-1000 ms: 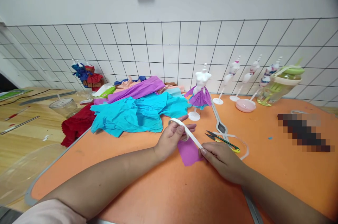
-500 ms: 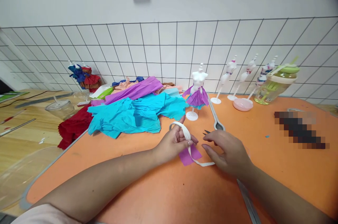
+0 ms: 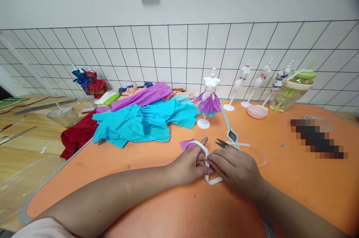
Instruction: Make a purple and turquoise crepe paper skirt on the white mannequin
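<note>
- So the roll of white tape [image 3: 199,143] is up front over the orange bench [image 3: 168,208], with its ring standing up around the left hand's fingers.
- Left hand [image 3: 190,167]: grip closed on the roll, with one finger poking out past the ring and the thumb down by the strip.
- Right hand [image 3: 238,167]: grip closed too, fingertips pinching the tape right next to the left thumb.
- A loose end [image 3: 214,182] of the tape hangs below the fingers, folded over and heading off under the right hand.
- Purple scrap [image 3: 185,143] is just behind the ring, partly covered by the left hand.
- Snips [image 3: 223,142] sit just past the right hand, dark blades showing, handles mostly hidden behind the knuckles.
- Pale curled strip [image 3: 262,155] lies to the right of those.
- Mini dress form [image 3: 211,84] stands upright farther back, wearing a purple skirt with blue peeking out underneath.
- Big crumpled heap of turquoise paper [image 3: 134,125] left of it, with a purple length [image 3: 148,97] behind.
- Back right: pink bowl [image 3: 257,112] and a green-lidded bottle [image 3: 291,92].
</note>
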`<state>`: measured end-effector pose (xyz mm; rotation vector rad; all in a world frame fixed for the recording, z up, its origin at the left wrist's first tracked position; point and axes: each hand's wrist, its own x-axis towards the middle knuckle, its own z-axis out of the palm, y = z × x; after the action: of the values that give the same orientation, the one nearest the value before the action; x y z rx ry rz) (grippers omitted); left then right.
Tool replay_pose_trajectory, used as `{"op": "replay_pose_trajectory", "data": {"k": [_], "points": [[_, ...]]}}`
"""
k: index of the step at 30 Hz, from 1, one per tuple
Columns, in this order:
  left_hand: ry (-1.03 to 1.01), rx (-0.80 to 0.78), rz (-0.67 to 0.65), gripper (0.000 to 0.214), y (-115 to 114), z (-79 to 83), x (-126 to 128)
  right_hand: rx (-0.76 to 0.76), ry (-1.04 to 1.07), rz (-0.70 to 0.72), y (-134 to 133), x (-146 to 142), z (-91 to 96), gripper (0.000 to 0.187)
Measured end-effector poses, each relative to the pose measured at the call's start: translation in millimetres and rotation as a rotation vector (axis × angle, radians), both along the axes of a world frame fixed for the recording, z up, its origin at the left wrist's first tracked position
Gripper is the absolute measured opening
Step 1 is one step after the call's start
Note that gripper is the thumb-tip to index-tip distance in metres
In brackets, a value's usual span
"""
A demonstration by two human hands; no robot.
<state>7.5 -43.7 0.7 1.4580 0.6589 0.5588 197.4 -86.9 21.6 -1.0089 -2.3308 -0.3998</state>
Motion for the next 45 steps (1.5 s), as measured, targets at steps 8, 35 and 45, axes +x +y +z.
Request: {"op": "replay_pose_trajectory", "data": {"k": [8, 35, 45], "points": [[-0.028, -0.056, -0.056, 0.103, -1, 1.1, 0, 0.006, 0.065, -0.007, 5, -2, -4.1, 0.018], [0.23, 0.461, -0.18, 0.033, -7, 26.6, -7, -0.165, 0.371, -0.271, 11, 4, -2.8, 0.013], [0.131, 0.363, 0.002, 0.042, 2, 26.2, -10, -0.332, 0.516, -0.28, 14, 14, -1.3, 0.014]]}}
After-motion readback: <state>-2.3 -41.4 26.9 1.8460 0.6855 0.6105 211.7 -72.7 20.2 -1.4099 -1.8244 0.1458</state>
